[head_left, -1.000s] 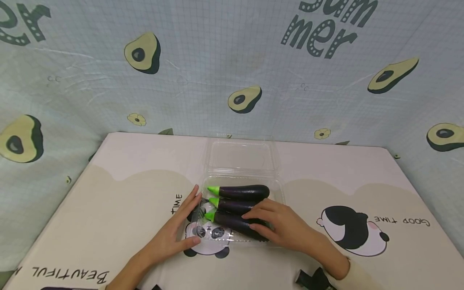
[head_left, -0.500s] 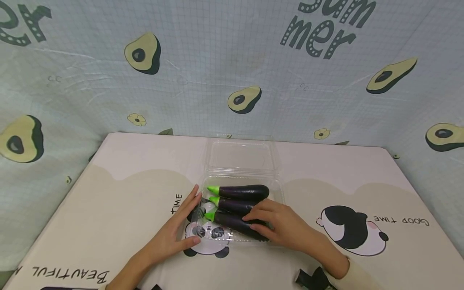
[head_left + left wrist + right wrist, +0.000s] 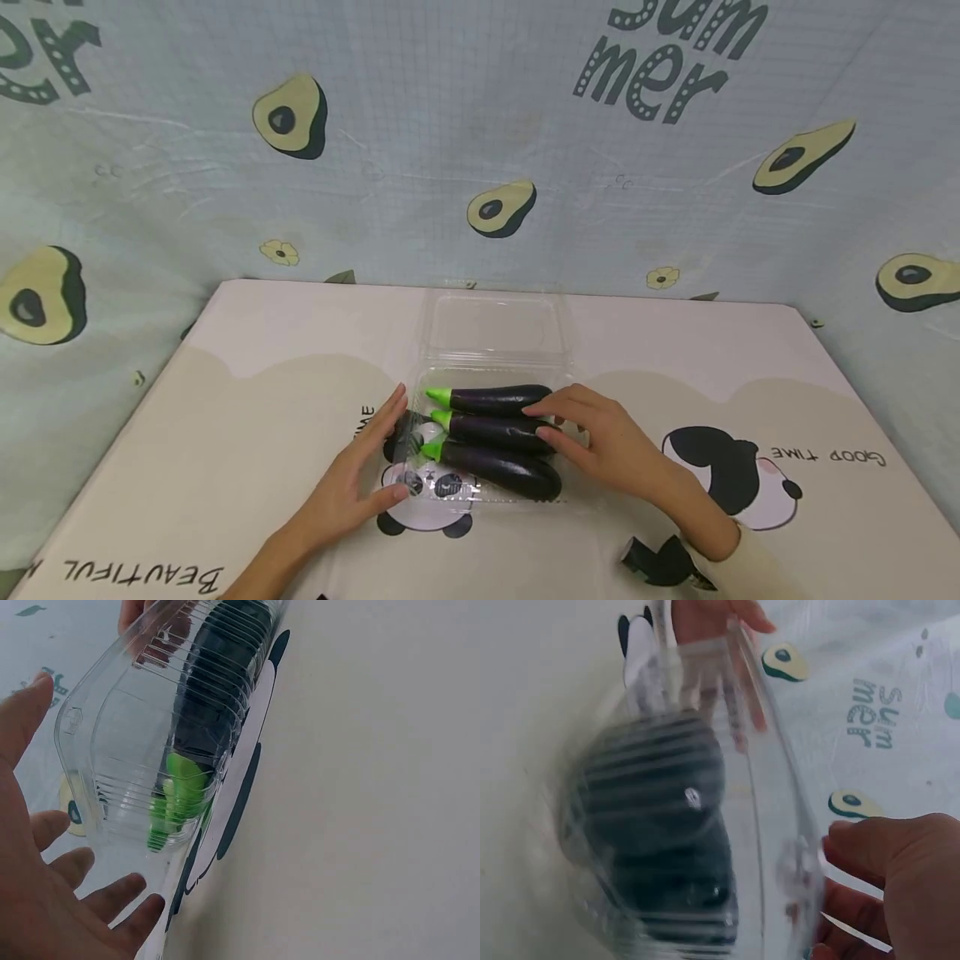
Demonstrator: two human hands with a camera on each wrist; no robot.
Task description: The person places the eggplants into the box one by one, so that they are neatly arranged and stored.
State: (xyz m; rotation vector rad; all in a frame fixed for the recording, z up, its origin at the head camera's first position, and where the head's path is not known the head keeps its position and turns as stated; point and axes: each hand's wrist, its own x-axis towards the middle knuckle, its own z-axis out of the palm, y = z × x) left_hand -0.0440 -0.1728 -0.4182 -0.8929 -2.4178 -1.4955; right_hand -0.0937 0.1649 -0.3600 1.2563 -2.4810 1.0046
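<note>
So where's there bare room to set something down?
Free: beige table left of the left hand, and right of the open lid of the clear plastic container. Crowded: the container, holding three long purple eggplants, right hand at their blunt ends.

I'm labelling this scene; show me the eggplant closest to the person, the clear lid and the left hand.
Closest eggplant (image 3: pixel 498 471), head view: middle of its dark body.
Clear lid (image 3: pixel 495 327), head view: its flat panel.
Left hand (image 3: pixel 343 490), head view: its back.

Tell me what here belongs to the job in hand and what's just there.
Likely the job:
far eggplant
middle eggplant
near eggplant
clear container
open lid

Likely just surroundings:
printed tabletop
avocado-print backdrop
dark object, lower right (purpose unclear)
</note>
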